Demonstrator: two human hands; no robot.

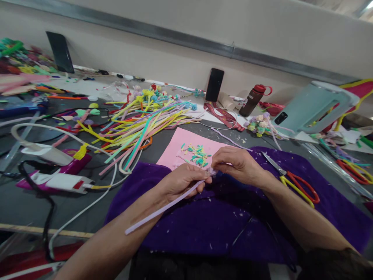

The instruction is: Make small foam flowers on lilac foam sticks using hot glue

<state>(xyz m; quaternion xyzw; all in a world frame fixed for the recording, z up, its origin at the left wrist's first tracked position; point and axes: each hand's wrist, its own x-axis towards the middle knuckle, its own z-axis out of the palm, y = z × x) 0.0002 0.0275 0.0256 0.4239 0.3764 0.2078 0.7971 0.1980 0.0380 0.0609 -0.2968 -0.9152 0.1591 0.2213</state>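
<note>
My left hand [182,182] pinches a long pale lilac pipe cleaner [163,209] that runs back along my forearm. My right hand [237,165] grips the same strip's tip, fingers closed just beside the left thumb. Both hands hover over a purple cloth [204,225] speckled with white bits. Just beyond them lies a pink sheet [175,153] carrying several short cut pieces in teal, yellow and orange [198,154]. Scissors with red and yellow handles [294,182] lie on the cloth right of my right wrist.
A heap of coloured pipe cleaners [140,120] spreads at centre left. Glue guns and cables [58,177] lie at left. A phone [214,84], a dark bottle [253,100], small made flowers [259,124] and a pale green kettle [311,107] stand by the wall.
</note>
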